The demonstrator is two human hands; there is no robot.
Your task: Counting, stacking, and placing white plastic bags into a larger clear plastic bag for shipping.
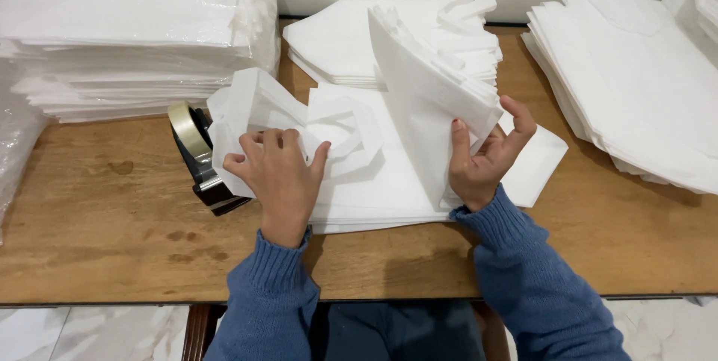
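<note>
Bags of white non-woven fabric (389, 174) lie stacked flat between your hands on the wooden table (112, 204), and the stack's lower layers are hidden under the top ones, so you cannot count them. Your left hand (277, 170) rests on the left end of the stack, fingers curled over a loop handle (344, 133), pinning it down. Your right hand (486, 155) is half spread, thumb and fingers pinching the edge of a lifted sheaf of bags (426, 84) that stands upright and hides part of the pile behind it. That second pile of white bags (336, 43) sits beyond your hands against the wall. Just left of your left hand a black tape dispenser (202, 159) is partly covered by the bags. Further left, plastic-wrapped packs of white bags (127, 25) are stacked high and cut off by the frame. Right of your right hand, another loose white stack (636, 77) runs off the edge.
</note>
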